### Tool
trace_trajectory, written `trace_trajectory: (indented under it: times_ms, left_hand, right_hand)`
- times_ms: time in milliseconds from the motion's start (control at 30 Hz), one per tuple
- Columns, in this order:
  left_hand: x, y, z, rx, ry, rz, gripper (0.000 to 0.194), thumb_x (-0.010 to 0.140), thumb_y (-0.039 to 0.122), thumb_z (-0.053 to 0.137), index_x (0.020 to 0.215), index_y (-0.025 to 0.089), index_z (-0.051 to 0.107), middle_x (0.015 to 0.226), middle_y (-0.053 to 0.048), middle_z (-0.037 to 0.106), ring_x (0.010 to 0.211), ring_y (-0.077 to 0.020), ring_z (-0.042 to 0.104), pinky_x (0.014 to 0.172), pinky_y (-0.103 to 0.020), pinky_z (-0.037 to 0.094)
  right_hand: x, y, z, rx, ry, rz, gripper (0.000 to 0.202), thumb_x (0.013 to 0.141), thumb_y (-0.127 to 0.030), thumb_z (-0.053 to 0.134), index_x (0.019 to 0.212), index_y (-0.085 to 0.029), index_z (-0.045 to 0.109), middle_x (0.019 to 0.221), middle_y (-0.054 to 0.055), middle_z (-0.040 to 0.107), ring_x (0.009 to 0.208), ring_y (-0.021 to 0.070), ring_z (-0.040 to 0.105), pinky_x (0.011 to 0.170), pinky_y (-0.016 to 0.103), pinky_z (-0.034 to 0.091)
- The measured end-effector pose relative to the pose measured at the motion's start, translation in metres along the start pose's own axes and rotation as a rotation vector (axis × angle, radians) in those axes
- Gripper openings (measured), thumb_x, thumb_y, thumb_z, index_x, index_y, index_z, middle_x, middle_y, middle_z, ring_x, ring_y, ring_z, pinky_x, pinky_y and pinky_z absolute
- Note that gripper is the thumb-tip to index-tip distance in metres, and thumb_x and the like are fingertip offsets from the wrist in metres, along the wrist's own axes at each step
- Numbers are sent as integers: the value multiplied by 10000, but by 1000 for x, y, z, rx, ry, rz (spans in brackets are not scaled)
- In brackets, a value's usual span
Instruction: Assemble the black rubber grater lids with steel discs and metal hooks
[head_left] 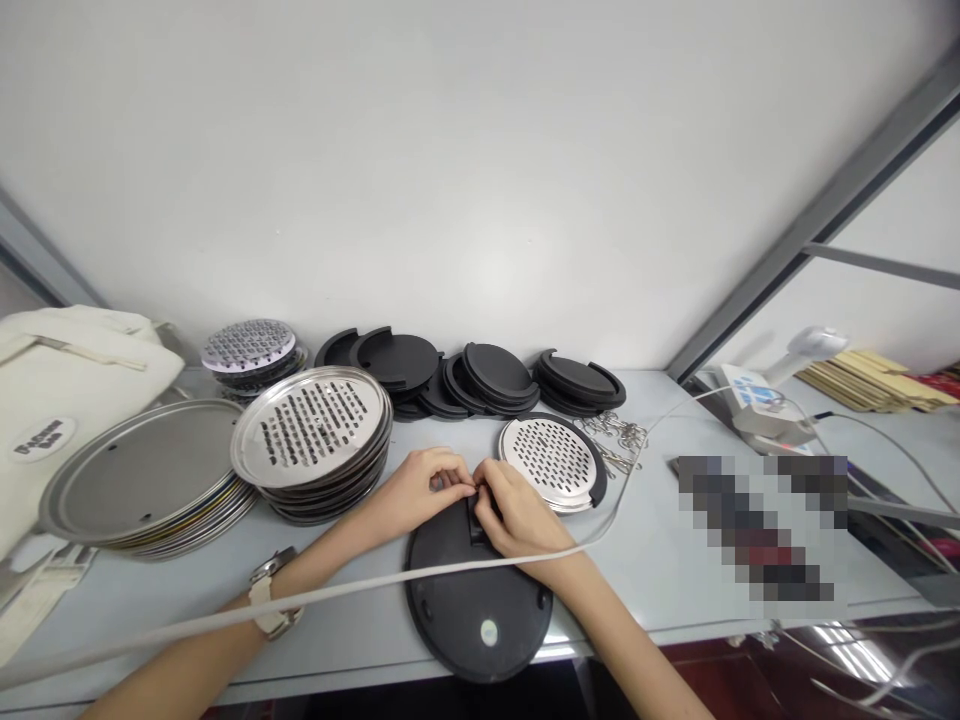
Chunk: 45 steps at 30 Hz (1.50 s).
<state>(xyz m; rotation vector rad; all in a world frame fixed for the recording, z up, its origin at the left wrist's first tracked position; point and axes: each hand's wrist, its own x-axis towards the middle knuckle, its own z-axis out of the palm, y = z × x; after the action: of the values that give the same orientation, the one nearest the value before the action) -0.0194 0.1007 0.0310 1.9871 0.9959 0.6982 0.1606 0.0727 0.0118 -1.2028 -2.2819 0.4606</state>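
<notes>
A black round plate with a small pale sticker lies at the table's front edge, directly before me. My left hand reaches its far rim with thumb and fingers pinched together. Against those fingertips, my right hand is also closed, its fingers bent over a narrow dark raised piece on the plate. Whatever small thing is between the fingertips is hidden. Just beyond my right hand lies a perforated metal disc in a black rim. Left of my hands stands a stack of slotted metal discs.
Large grey metal plates are stacked at left beside a white bag. Black round plates sit along the wall. Small metal hooks lie right of the perforated disc. A white cable crosses the view over my forearms.
</notes>
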Motion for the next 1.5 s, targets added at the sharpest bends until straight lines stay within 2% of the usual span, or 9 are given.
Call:
trace_trajectory:
  times_ms: [433,800,1000,1500]
  left_hand:
    - [-1,1,1,32,8,20,70,787,184,584,754,146,633,750,2,576,694,-111,558,653,-211,436]
    - [-1,-2,0,82,13,49,67,792,214,589,798,172,642,786,0,593,710,-120,555,665,-225,434]
    - [-1,3,-2,121,51,64,135,844,244,529,837,184,649,813,-8,610,751,-132,552,709,-241,428]
    - [0,5,-2,17,20,31,124,824,220,559,826,167,671,781,1,647,699,-115,543,651,-219,407]
  right_hand:
    - [0,0,-1,-8,16,-5,115,829,-91,380,814,-205,374,783,23,457,742,172,454,660,286,390]
    - [1,-2,-2,-21,19,1,121,819,-92,396,797,-206,363,765,16,452,727,167,453,636,278,379]
    - [0,-2,-2,-21,40,2,97,819,-106,399,806,-202,387,771,20,466,718,164,458,640,281,392]
    - [0,-3,-3,-4,62,-13,101,820,-105,392,798,-203,391,751,13,452,693,158,450,609,267,380]
